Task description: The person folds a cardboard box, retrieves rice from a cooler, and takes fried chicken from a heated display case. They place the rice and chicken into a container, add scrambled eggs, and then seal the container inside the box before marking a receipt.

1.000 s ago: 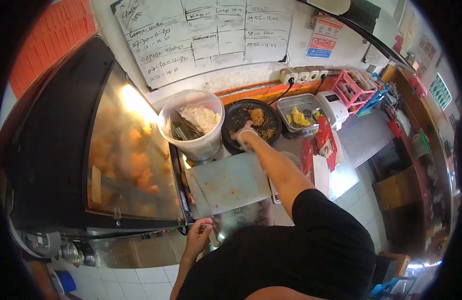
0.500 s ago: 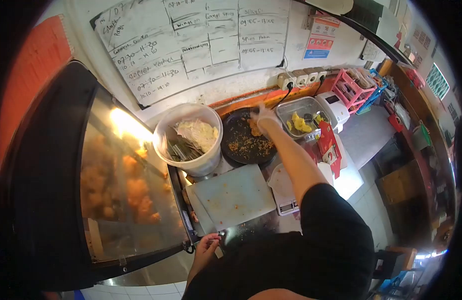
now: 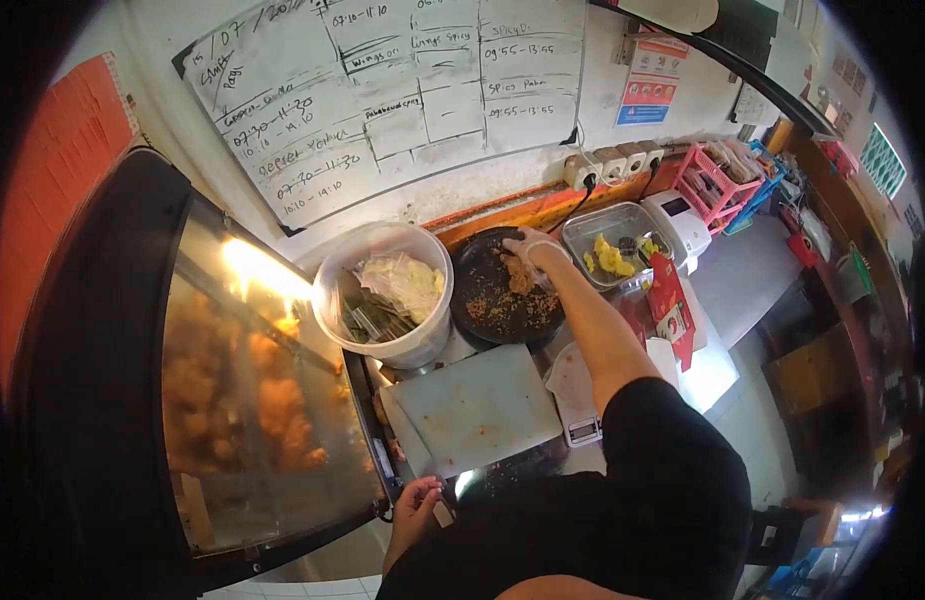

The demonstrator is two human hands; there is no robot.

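Observation:
My right hand [image 3: 534, 250], in a clear glove, reaches into a round black pan [image 3: 482, 265]. Its fingers are around a brown fried piece [image 3: 519, 275] at the pan's upper right. Brown crumbs [image 3: 502, 308] lie scattered over the pan's bottom. Below the pan is a pale cutting board [image 3: 492, 405] with a few small crumbs on it. My left hand [image 3: 419, 496] is near the board's lower left corner, its fingers curled together; whether they hold anything is too small to tell.
A white bucket [image 3: 422, 345] with wrapped items stands left of the pan. Behind my right arm are a clear tray [image 3: 590, 222] with yellow pieces and a red box [image 3: 670, 300]. A white scale [image 3: 574, 390] sits beside the board. A lit glass cabinet [image 3: 272, 400] fills the left.
My right hand has come down lower in the pan and closed around the brown piece. The view has shifted slightly. My left hand stays near the board's corner.

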